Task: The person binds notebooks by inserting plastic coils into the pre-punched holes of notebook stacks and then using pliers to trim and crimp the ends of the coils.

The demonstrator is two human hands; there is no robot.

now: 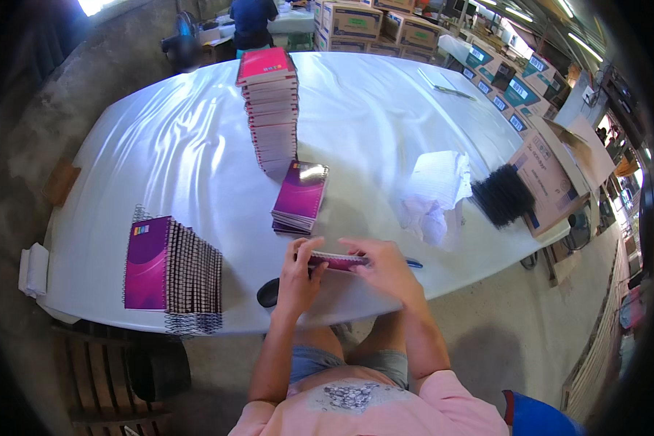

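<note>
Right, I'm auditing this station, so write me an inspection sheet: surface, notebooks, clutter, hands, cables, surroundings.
Surface: table with wrinkled, glossy white covering.
Notebooks: tall pink-topped stack, small purple stack nearer, larger purple stack at left.
Clutter: crumpled white wrapping, black bristly bundle, blue pen, black rounded object.
Hands: left hand and right hand together hold a purple notebook.
Cables: nothing seen clearly.
Surroundings: stacked cartons and a dark-clothed person beyond; open carton at right.
</note>
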